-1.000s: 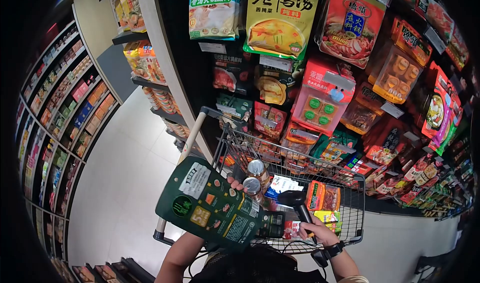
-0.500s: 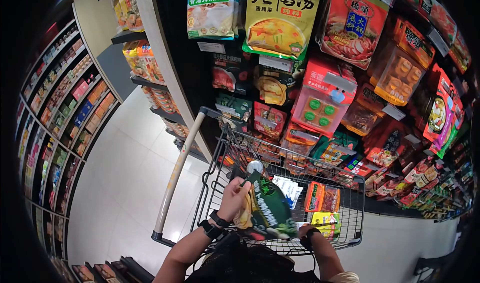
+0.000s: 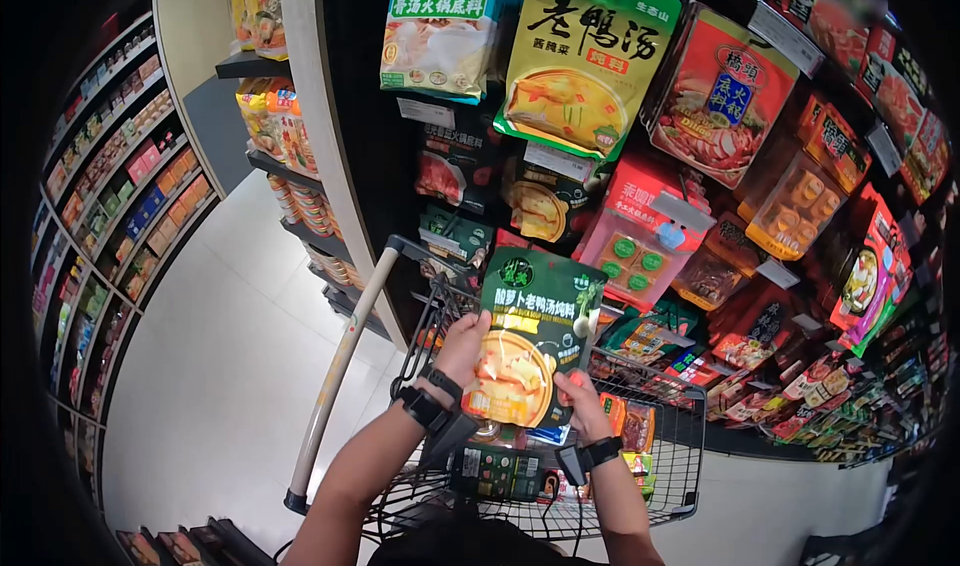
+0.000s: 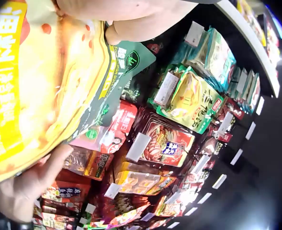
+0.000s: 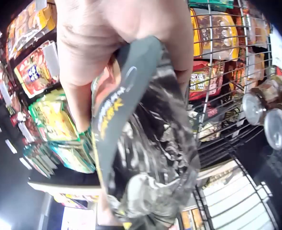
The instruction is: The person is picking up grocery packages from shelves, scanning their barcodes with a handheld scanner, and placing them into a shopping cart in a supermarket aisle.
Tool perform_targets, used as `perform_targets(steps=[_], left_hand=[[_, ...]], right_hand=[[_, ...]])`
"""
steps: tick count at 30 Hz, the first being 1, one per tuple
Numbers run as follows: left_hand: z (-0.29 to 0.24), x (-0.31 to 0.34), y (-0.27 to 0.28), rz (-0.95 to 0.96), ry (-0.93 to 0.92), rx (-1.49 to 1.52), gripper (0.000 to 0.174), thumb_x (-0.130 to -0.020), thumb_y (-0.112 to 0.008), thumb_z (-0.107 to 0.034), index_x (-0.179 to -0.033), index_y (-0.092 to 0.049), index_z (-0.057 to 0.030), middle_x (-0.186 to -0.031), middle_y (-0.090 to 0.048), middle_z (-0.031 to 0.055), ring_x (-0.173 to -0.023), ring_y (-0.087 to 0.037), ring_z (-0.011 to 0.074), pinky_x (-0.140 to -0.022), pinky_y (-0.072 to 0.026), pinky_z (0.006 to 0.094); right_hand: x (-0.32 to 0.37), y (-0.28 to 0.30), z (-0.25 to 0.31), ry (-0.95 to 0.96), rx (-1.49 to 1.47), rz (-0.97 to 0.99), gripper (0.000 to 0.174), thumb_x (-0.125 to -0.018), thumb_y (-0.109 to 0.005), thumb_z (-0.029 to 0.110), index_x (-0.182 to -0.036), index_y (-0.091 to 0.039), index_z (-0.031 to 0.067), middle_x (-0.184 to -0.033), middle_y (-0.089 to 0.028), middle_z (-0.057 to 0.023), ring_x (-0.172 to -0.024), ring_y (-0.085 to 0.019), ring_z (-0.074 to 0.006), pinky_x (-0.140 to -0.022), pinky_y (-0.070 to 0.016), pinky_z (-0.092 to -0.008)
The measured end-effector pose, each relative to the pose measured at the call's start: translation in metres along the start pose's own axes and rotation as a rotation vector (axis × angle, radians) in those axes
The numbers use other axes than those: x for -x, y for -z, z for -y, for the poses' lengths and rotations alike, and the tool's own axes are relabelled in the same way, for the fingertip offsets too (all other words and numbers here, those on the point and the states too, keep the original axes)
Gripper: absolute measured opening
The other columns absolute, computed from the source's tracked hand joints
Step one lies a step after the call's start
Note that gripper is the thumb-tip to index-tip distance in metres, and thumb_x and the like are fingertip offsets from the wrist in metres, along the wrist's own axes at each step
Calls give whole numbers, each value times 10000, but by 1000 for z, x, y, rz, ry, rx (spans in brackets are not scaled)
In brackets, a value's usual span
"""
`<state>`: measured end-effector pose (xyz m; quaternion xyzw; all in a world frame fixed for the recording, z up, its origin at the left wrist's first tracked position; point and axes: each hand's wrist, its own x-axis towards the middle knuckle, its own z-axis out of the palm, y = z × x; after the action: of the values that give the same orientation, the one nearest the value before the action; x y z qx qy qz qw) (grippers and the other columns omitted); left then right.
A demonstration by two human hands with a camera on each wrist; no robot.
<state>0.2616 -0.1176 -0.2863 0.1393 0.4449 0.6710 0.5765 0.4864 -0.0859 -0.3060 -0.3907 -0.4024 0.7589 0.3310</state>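
Note:
Both hands hold a dark green stand-up pouch of soup base [image 3: 540,336], its front with a picture of a yellow soup bowl turned up. My left hand [image 3: 462,351] grips the pouch's left edge, thumb over the front. Lower on the opposite side, my right hand [image 3: 583,401] pinches it near the bottom corner. In the left wrist view the pouch's yellow printed front [image 4: 50,91] fills the left part, with the right hand [image 4: 35,179] at its far edge. The right wrist view shows the pouch's green edge and wrinkled base [image 5: 155,134] below the right hand [image 5: 126,33].
A wire shopping cart [image 3: 680,406] stands beneath the pouch, its handle [image 3: 345,366] to the left. Inside lie a dark printed package [image 3: 495,474], orange packets [image 3: 635,426] and metal-topped containers [image 5: 277,127]. Hanging soup-base packets [image 3: 590,56] cover the shelf ahead. Tiled floor [image 3: 230,346] lies left.
The pouch has turned from back to front and risen from low over the cart towards the shelf. The black handled device, like a scanner, has left the right hand, which now pinches the pouch.

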Motion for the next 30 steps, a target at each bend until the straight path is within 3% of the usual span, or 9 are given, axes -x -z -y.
perform_targets(steps=[4, 6, 11, 12, 15, 16, 20, 25, 30], left_hand=[[-64, -27, -24, 137, 99, -261, 212, -930, -509, -229, -837, -554, -44, -842, -612, 35, -730, -610, 110, -624, -502, 253], [-98, -45, -35, 242, 101, -404, 274, -886, -568, -167, -1079, -481, 9, -959, -624, 77, -804, -618, 136, -701, -505, 256], [-128, -146, -55, 216, -632, -829, 838, -748, -737, -166, -1348, -195, 52, -1188, -489, 167, -1033, -531, 203, -879, -443, 304], [-137, -157, -63, 263, -695, -803, 764, -712, -764, -215, -1271, -342, 90, -1066, -588, 180, -976, -577, 238, -837, -448, 306], [-166, -187, -77, 565, -481, -941, 505, -732, -751, -257, -1074, -568, 66, -949, -654, 114, -868, -610, 190, -787, -463, 288], [-174, -191, -82, 554, -299, -881, 464, -744, -739, -221, -1096, -579, 36, -1011, -647, 97, -897, -601, 155, -823, -451, 265], [-206, -196, -91, 722, -181, -797, 332, -788, -655, -69, -1109, -593, -10, -1083, -629, 57, -986, -566, 108, -920, -399, 239], [-218, -191, -106, 642, -175, -1112, 374, -796, -646, -105, -1155, -566, -34, -1134, -601, 65, -1053, -519, 136, -924, -396, 274], [-203, -221, -94, 634, -294, -883, 399, -795, -629, -94, -1177, -535, -30, -1169, -575, 52, -1066, -506, 153, -924, -398, 290]], right_hand=[[-27, -9, 49, 44, 152, -17, 225, -802, -702, 187, -755, -508, 85, -577, -493, 35, -460, -422, -45, -432, -313, -195], [-39, -13, 64, 99, 193, -85, 237, -778, -726, 185, -722, -517, 87, -585, -505, 35, -485, -450, -48, -453, -339, -202], [-77, -11, 85, 111, 166, -38, 209, -792, -710, 157, -734, -521, 89, -624, -532, 23, -519, -471, -51, -463, -352, -206], [-80, -14, 90, 116, 166, -42, 209, -792, -710, 157, -734, -521, 89, -624, -532, 23, -519, -471, -51, -463, -352, -206], [-83, -32, 102, 162, 224, -142, 203, -794, -703, 130, -788, -513, 60, -641, -544, 8, -521, -481, -57, -468, -366, -213], [-87, -31, 102, 161, 222, -144, 203, -794, -703, 130, -788, -513, 60, -641, -544, 8, -521, -481, -57, -468, -366, -213], [-99, -28, 104, 198, 255, -118, 182, -805, -688, 109, -823, -516, 51, -667, -547, 12, -540, -487, -53, -474, -372, -211], [-108, -34, 109, 260, 268, -67, 153, -819, -669, 97, -871, -535, 44, -665, -531, 31, -537, -459, -43, -468, -353, -201], [-118, -27, 105, 298, 345, -114, 167, -824, -660, 93, -938, -558, 26, -730, -561, 29, -585, -459, -42, -515, -378, -195]])
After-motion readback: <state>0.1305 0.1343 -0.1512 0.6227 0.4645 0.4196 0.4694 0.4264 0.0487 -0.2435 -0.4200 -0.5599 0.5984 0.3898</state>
